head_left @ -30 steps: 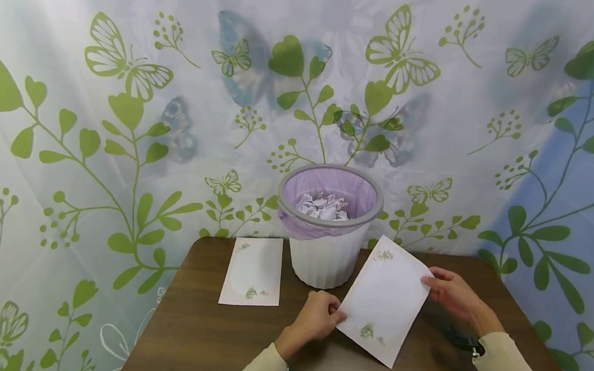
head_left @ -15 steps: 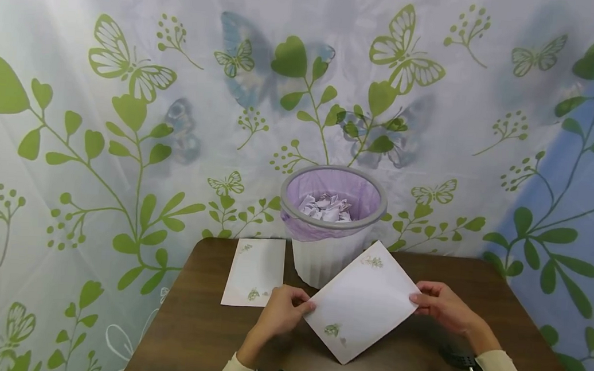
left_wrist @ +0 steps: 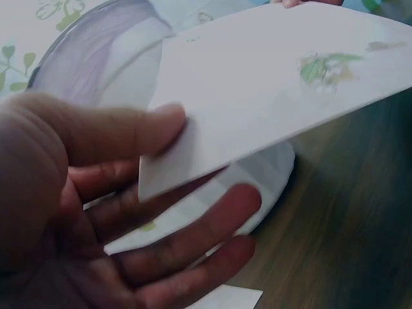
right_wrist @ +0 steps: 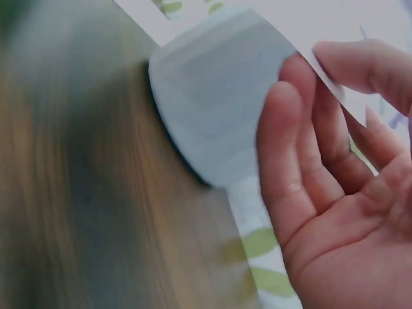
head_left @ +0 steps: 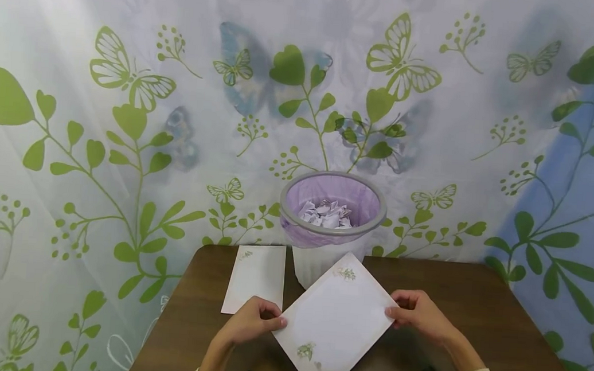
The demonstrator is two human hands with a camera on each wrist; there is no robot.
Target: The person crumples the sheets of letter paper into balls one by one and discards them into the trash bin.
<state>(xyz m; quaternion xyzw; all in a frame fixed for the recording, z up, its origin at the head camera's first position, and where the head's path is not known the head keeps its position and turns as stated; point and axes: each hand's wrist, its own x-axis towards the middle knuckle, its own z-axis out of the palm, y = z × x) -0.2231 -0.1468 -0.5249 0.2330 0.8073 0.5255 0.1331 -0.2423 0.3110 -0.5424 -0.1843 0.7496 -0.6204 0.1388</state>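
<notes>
Pinching the decorated sheet [head_left: 339,326] by diagonally opposite corners, your left hand [head_left: 247,324] and right hand [head_left: 422,318] hold it above the brown table [head_left: 457,291], printed face up. On the left, your thumb presses that face with fingers underneath, the lower ones loosely apart; on the right, your thumb and fingers nip the other corner between them. What matters most is how the sheet lies between those two grips: its long axis runs aslant, from near you on the left to farther out on the right, so one free corner points toward you and the other away, at the white bin [head_left: 316,263]. From the head view that far corner covers part of the bin's side; whether they touch, I cannot tell. The bin's mouth, with a purple liner [head_left: 364,199] and crumpled paper [head_left: 327,215] inside, stands beyond the sheet, roughly midway between your hands, so neither is clearly nearer. Your left hand is the nearer one to the second sheet [head_left: 257,276], left of the bin.
</notes>
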